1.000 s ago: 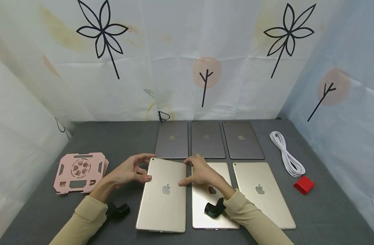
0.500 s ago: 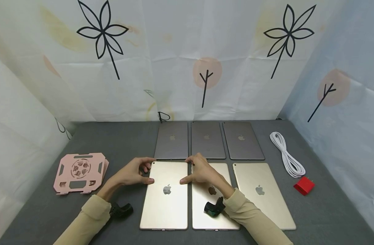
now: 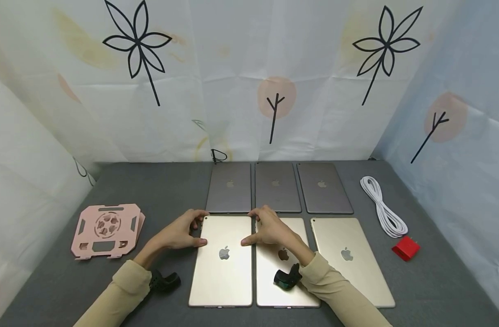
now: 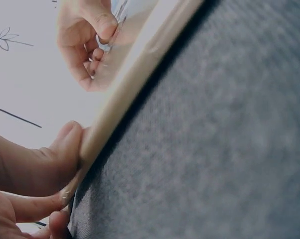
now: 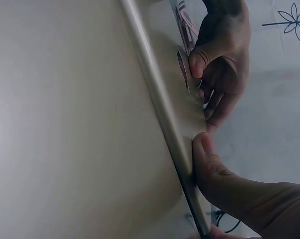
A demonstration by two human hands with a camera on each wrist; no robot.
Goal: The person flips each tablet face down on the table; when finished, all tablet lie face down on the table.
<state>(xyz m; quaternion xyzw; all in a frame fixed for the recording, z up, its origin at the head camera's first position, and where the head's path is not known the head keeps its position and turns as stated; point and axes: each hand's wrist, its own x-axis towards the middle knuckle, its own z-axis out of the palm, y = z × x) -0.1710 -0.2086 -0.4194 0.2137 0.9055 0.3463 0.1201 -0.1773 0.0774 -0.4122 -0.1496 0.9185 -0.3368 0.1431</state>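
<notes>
I see my left hand (image 3: 180, 232) gripping the upper left edge of the gold tablet (image 3: 222, 268), thumb laid on its back and fingers curled round the top corner, while my right hand (image 3: 270, 228) grips the upper right edge the same way, thumb pointing inward across the back. So each grip is clamped on that one tablet. It lies face down on the grey tabletop (image 3: 159, 190), leftmost in the near row, its logo up, and its right side sits just beside a second gold tablet (image 3: 280, 281), which my right wrist crosses. A third gold tablet (image 3: 349, 259) lies further right. Behind them, three grey tablets (image 3: 276, 186) stand in a row, the near edge of the left one close to my fingertips. From the left wrist camera, my thumb (image 4: 45, 164) presses against the tablet's thin edge, which meets the tabletop cloth. A pink stand (image 3: 106, 229) rests well to the left; a coiled white cable (image 3: 382, 206) and a red charger (image 3: 406, 247) lie to the right.
</notes>
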